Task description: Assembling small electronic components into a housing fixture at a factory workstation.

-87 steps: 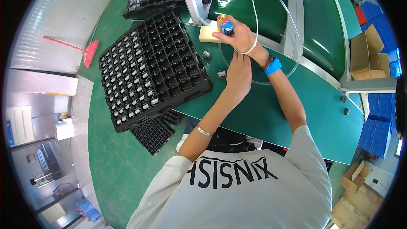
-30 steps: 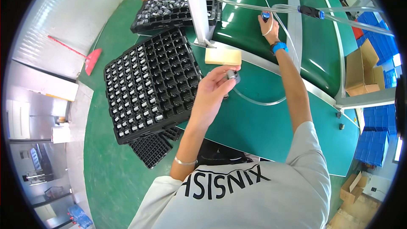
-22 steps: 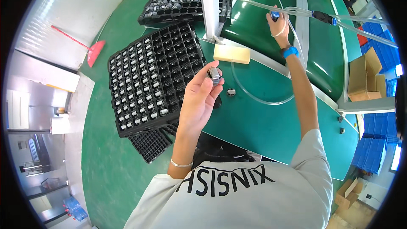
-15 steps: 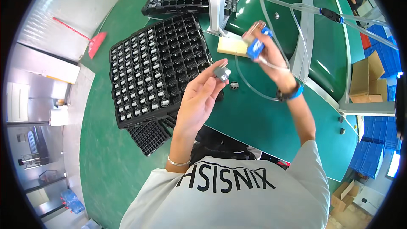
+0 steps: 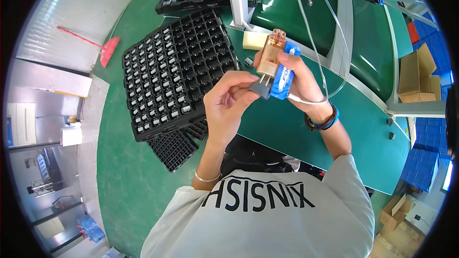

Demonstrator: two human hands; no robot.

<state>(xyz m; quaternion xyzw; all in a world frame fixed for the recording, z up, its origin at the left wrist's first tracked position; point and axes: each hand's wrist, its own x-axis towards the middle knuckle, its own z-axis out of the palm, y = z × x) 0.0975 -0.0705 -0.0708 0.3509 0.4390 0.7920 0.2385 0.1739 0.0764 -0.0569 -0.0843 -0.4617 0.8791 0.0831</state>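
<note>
Both hands have come together now: left hand (image 5: 228, 106) pinches the grey cap (image 5: 261, 90), right hand (image 5: 297, 82) grips the amber cartridge (image 5: 270, 55) and blue tool (image 5: 285, 77).

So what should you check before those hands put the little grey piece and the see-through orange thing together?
1. Left hand pinching the grey cap: ok.
2. Right hand gripping the clear amber cartridge and the blue tool beside it: ok.
3. Cap meets the cartridge's lower end: ok, they touch there.
4. Cap fully seated: cannot tell, the joint is too small to see.
5. Clear hose free of the fingers: not ok, it loops round by the right wrist.
6. Black tray within reach on the green table: ok.
</note>
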